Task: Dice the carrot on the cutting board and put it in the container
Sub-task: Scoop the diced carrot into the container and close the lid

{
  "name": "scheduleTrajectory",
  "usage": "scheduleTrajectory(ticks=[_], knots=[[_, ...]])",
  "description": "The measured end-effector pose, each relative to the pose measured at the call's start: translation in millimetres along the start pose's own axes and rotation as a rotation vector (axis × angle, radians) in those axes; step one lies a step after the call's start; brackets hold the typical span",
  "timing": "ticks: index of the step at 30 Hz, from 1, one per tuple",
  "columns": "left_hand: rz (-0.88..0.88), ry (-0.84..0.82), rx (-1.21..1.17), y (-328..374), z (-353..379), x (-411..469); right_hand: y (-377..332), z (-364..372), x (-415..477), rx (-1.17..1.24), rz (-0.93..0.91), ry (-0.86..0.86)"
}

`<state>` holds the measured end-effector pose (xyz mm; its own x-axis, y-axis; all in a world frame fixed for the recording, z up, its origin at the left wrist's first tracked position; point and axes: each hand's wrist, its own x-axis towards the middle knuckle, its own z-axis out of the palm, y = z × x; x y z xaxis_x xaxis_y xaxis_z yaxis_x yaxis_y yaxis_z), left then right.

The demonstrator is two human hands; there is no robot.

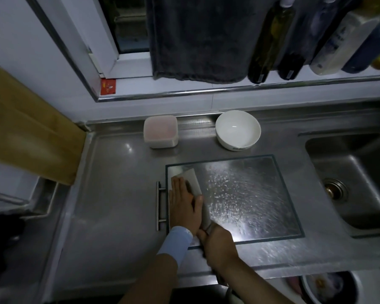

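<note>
The scene is dimly lit throughout, and colours are muted. A hard white glare is thrown onto the cutting board (pixel 250 194) near its front edge, with speckled reflections scattered over its textured surface. Softer highlights are seen on the steel tabletop (pixel 119 172) and inside the white bowl (pixel 238 130). The lower left corner is lost in near-black shadow. Straight lines are bowed by the wide-angle lens, most strongly along the window ledge (pixel 228 91); the bottles (pixel 270 40) at the top right are stretched and slanted. The cardboard (pixel 26 132) at the left edge is rendered soft and smeared
</note>
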<state>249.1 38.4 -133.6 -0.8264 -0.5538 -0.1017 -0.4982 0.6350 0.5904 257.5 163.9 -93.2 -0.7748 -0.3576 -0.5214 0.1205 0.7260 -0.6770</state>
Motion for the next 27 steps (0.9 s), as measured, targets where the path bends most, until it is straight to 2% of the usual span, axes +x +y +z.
scheduleTrajectory(ticks=[3,7,11,18,27], knots=[[0.009,-0.012,-0.052,3.0,-1.7,-1.3,-1.2,-10.8,-0.1,-0.011,-0.088,-0.032],[0.091,-0.041,0.047,35.5,3.2,5.2,6.5,-34.7,-3.6,0.103,0.034,0.016],[0.242,-0.079,0.084,98.5,11.0,9.4,19.4,-81.2,-9.3,0.239,0.082,0.112],[0.492,-0.196,0.195,229.9,56.0,-8.1,75.7,-190.7,-37.5,0.338,0.093,0.336],[0.942,-0.228,0.382,361.3,130.5,-56.9,167.0,-283.6,-102.5,0.502,0.276,0.626]])
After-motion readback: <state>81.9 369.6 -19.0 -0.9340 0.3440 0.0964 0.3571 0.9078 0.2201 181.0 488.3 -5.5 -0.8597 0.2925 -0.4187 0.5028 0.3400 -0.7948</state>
